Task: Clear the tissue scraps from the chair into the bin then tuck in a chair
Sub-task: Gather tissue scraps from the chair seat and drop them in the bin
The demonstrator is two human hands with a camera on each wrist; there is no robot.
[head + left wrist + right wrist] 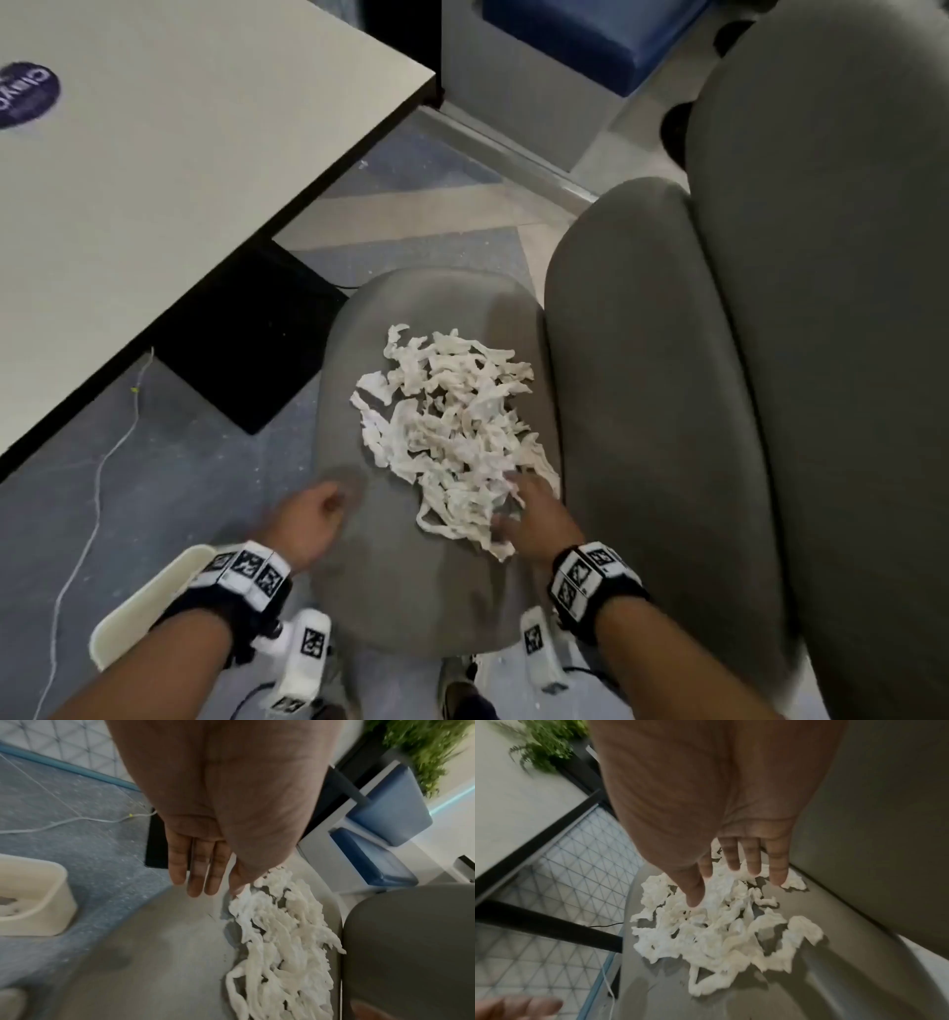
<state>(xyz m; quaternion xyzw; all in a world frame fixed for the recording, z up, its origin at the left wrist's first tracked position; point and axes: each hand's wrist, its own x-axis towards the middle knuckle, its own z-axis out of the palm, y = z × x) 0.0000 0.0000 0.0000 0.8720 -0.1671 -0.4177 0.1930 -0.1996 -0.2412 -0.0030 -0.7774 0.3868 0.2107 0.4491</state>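
From the head view the tissue scraps [452, 437] lie heaped mid-seat on the chair [369, 580], right hand [534, 519] spread at their 5 o'clock edge, left hand [308, 519] loosely curled, empty; both wrist views show straight fingers, so these light, soft, tear-prone strips want bunching underneath.

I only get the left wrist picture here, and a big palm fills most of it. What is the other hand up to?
Observer: The right hand reaches over the tissue scraps with fingers spread; its fingertips are at the pile's near edge, and nothing is gripped yet.
Operator: And what are those scraps lying on? I see grey only.
Observer: A grey chair seat, with its backrest on the right.
Operator: Is there a table nearby?
Observer: Yes, a pale table with a dark edge stands to the left of the chair, apart from it.
Operator: That white tub at my left edge?
Observer: It is the bin, on the floor under the left wrist.
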